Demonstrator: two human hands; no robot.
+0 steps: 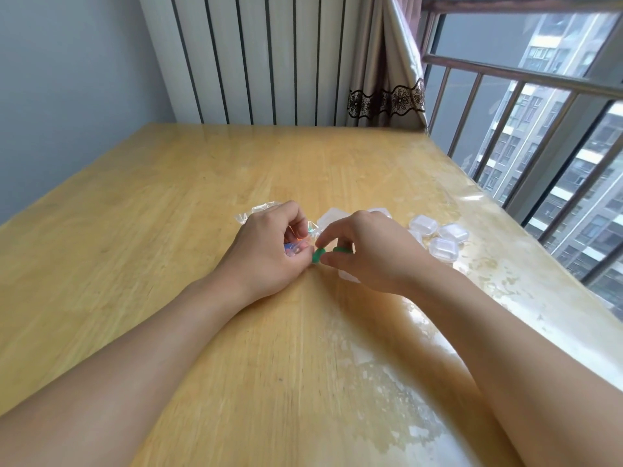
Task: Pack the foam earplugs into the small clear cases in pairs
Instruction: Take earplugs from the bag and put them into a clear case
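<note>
We see a pale wooden table under a glossy clear cover that glares and looks blotchy toward the window side. Behind it stand a white ribbed radiator and a beige curtain with a dark lace band near its hem; on the right, metal window bars front tall apartment blocks. We find no label or writing that we can read.

Both bare forearms reach in from the bottom edge, and the hands meet near the middle of the table. Our left hand is curled around a crinkly clear plastic bag, which pokes out beyond the knuckles; bits of blue and orange show between the fingers, though what they are is hard to tell. Our right hand pinches a small green earplug between thumb and forefinger, right at the left fingertips, and a second green earplug sits tucked under its other fingers.

The small clear cases are rounded, milky-clear plastic squares. One case lies just behind the hands, partly hidden by them. A cluster of three cases sits to the right, touching one another, near the table's window edge. Whether any case is open we cannot tell.
</note>
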